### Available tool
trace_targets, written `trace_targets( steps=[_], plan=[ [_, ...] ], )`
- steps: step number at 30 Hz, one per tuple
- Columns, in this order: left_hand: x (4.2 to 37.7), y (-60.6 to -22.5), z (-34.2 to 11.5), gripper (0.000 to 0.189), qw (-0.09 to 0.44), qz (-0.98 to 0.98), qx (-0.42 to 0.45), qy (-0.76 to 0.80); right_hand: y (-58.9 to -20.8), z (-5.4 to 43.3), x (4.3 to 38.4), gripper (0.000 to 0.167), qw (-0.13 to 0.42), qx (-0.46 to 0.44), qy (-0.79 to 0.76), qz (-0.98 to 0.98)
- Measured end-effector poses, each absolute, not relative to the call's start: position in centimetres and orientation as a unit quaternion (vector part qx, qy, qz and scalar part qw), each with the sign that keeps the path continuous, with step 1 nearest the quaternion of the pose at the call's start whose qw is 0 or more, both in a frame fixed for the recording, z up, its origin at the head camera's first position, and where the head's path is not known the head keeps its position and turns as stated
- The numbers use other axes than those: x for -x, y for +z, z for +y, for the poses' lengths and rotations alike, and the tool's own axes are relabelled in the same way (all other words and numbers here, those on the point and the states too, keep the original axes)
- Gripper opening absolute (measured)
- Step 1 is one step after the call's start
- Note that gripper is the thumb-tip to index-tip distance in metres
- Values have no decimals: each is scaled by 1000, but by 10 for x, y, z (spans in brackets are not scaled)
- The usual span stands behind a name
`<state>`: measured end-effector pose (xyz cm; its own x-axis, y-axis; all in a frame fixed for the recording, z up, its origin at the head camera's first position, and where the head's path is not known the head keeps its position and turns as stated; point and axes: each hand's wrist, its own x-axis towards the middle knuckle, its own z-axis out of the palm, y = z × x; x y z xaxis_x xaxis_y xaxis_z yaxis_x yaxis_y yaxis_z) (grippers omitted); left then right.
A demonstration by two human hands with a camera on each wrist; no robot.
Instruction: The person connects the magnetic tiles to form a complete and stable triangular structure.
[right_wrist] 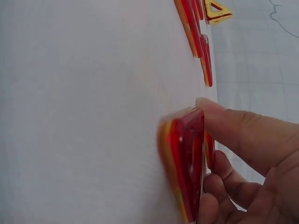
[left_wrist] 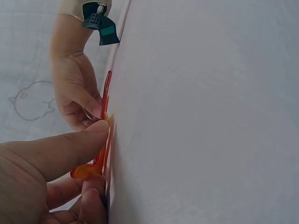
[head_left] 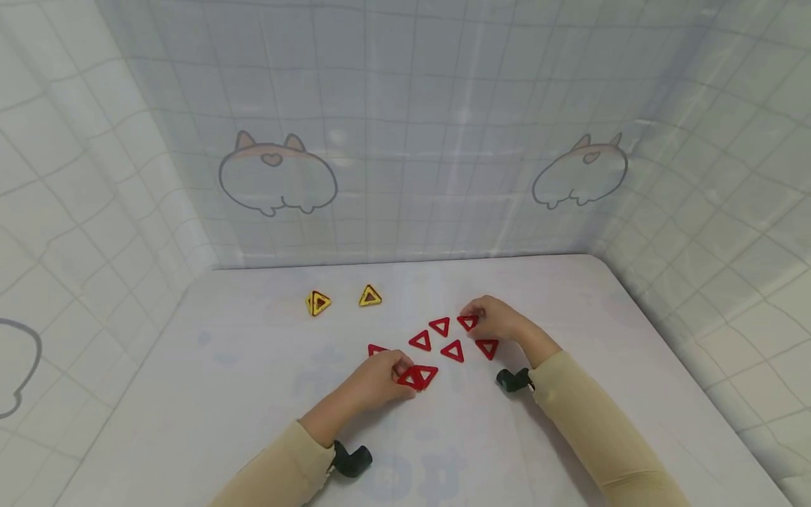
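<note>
The left hand [head_left: 382, 377] partly hides 1 red triangle [head_left: 375, 348].

Eight visible red triangles [head_left: 460, 351] (one partly covered), at least two yellow triangles [head_left: 370, 303], two sleeves [head_left: 589, 419]

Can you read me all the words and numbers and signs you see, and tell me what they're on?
No word, label, brand, number or sign can be read.
Table: faint bluish marks, maybe letters, too blurred to read.
Red triangles and yellow triangles: no writing that I can see.
Wall: animal drawings, no words.
</note>
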<state>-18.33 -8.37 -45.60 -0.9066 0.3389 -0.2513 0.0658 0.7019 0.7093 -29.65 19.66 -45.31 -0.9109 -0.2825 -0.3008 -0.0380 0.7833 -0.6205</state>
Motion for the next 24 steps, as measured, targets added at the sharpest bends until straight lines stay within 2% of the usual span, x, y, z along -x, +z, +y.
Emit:
trace_targets(
  steps=[8, 12, 24],
  plan=[
    [184, -457, -83, 43, 182, 902, -107, 377, -448, 198, 293, 46, 183, 65, -325, 926],
    [184, -457, -84, 43, 178, 901, -106, 380, -443, 197, 286, 44, 178, 66, -339, 921],
    [182, -460, -83, 45, 174, 905, -99, 375, -431, 188, 249, 46, 186, 138, -358, 905]
  ],
)
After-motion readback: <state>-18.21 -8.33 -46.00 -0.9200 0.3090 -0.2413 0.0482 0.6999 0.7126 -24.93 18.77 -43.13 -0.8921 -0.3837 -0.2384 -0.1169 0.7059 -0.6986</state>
